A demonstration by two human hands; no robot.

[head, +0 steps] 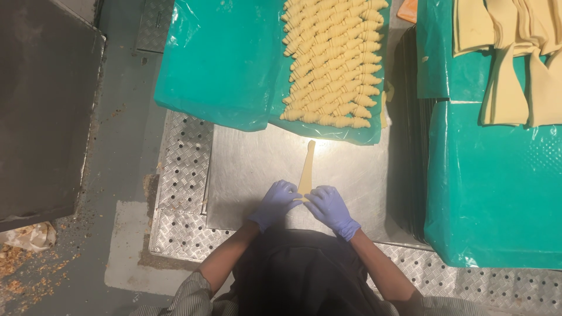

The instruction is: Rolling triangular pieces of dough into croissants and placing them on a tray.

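- Your left hand (277,199) and right hand (329,206), gloved, press curled fingertips on the dough strip's (307,169) wide near end.
- The strip lies on the steel table (246,169), tip towards the rolled croissants (333,64).

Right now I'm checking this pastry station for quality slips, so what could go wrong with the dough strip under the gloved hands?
1. The dough triangle is long and thin; both hands, left hand and right hand, press its wide end, so uneven pressure might roll it crooked.
2. The rolled croissants lie packed touching, so they may stick together.
3. The cut dough pieces lie uncovered on green plastic and could dry out.
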